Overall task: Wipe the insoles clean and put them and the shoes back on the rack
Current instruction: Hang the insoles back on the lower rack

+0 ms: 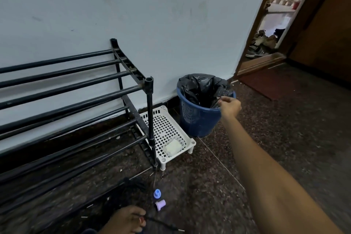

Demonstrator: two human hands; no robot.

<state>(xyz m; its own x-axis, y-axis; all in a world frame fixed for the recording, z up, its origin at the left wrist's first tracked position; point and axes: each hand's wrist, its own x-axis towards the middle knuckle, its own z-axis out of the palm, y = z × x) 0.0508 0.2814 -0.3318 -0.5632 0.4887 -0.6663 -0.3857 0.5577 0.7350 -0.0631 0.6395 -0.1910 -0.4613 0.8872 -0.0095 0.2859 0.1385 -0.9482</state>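
Note:
The black metal shoe rack (76, 89) stands against the pale wall on the left, and I see no shoes or insoles on its bars. My right hand (229, 106) reaches far out to the rim of a blue bin (197, 121) lined with a black bag (201, 87). Its fingertips are bunched together and pinch the liner's edge at the rim. A pale packet, perhaps wipes (173, 146), lies on a low white perforated stand (165, 119) between the rack and the bin. My left hand is out of view.
A bare foot (127, 220) rests on the dark speckled floor at the bottom, over a black strap or cord. A small blue cap (157, 193) and a purple cap (160, 204) lie near it. An open doorway (269, 43) at the right shows several shoes outside.

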